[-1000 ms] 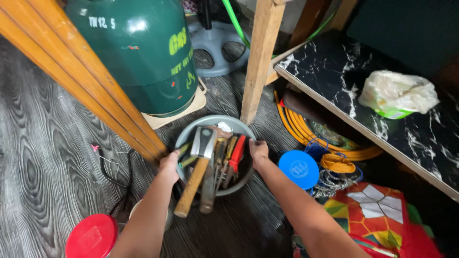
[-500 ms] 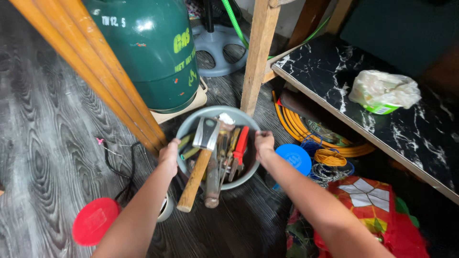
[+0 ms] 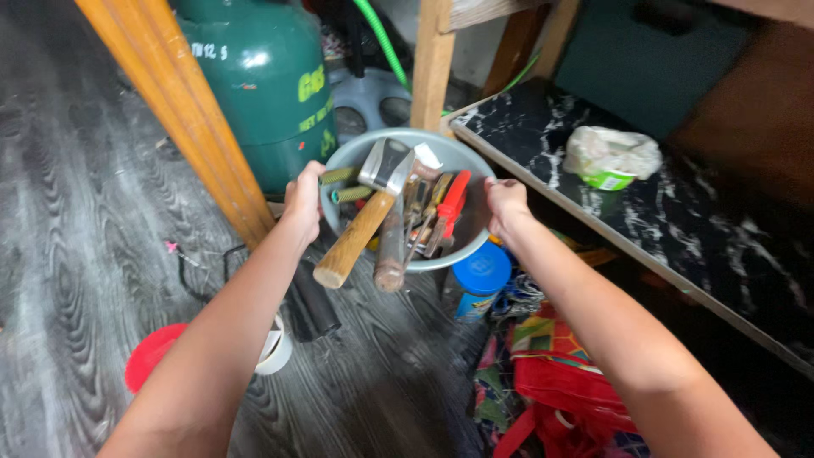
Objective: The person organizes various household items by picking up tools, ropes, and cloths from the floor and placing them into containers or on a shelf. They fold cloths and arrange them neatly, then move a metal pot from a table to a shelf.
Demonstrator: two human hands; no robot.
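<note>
Both of my hands grip a grey-blue plastic bowl (image 3: 458,159) full of tools, held up off the floor. My left hand (image 3: 303,199) clamps its left rim and my right hand (image 3: 506,206) its right rim. A hatchet with a wooden handle (image 3: 366,222) sticks out over the front edge. Beside it lie a rusty tool handle (image 3: 391,251) and red-handled pliers (image 3: 452,205), among several other tools.
A green gas cylinder (image 3: 263,80) stands behind the bowl, next to slanted orange wooden poles (image 3: 195,119). A black marble-pattern shelf (image 3: 678,212) at right carries a crumpled bag over a green tub (image 3: 612,157). Below lie a blue-lidded jar (image 3: 479,276), a red bag (image 3: 560,390), a red lid (image 3: 148,365).
The bowl has risen from the floor in my two hands and come closer to the camera. The blue-lidded jar that stood beside it now shows underneath.
</note>
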